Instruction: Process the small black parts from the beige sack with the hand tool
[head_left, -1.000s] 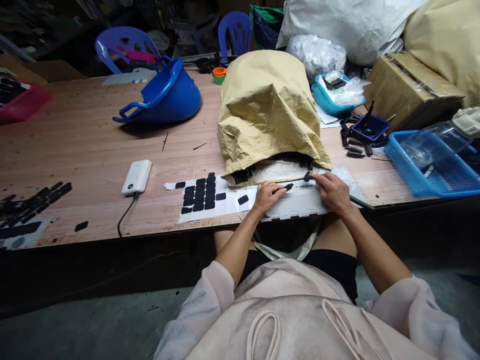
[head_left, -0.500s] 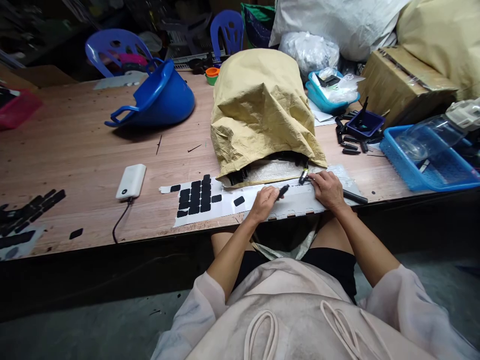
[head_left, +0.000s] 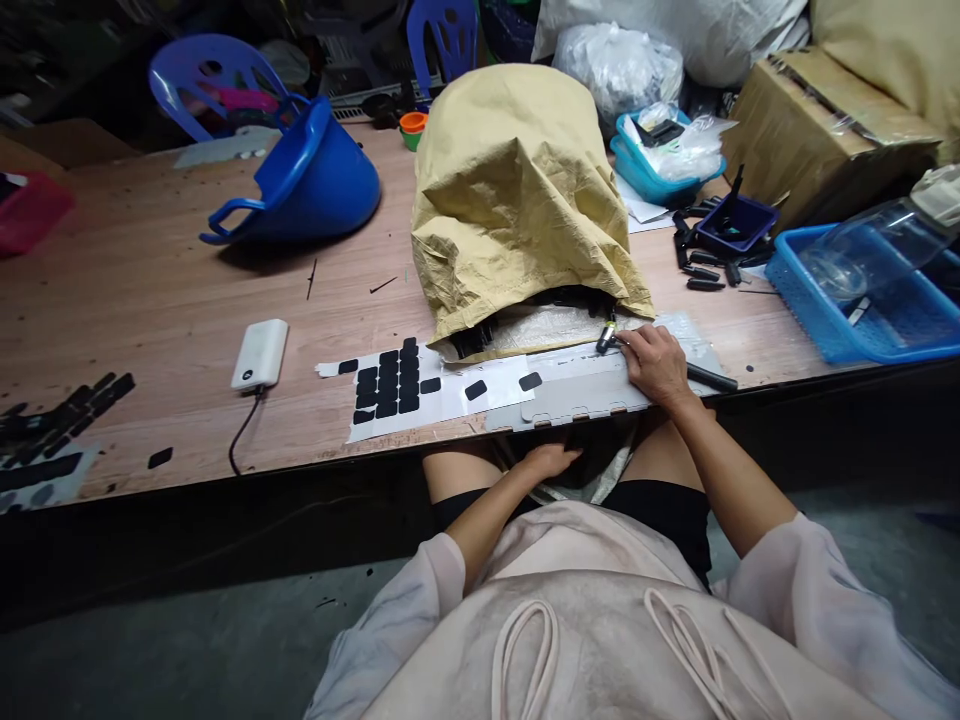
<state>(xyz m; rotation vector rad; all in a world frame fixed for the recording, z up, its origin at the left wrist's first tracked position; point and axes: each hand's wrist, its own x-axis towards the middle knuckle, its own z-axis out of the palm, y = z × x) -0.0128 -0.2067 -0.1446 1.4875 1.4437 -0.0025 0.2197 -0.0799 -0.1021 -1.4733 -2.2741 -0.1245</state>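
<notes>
Left hand (head_left: 555, 459) below the near edge of the table (head_left: 180, 290): grip hidden, state unclear. Right hand (head_left: 655, 366) grips a hammer-like tool (head_left: 606, 338) over the grey board (head_left: 581, 392); a careless lift could snag its head on the sack (head_left: 517, 190) just beyond.

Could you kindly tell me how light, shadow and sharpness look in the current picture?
Head view: the upper left corner is dim; head view: a dark shadow lies under the blue tub; head view: the left hand borders the dark space below the edge of the table, its fingertips hard to make out; head view: the right sleeve looks soft towards the picture's corner.
</notes>
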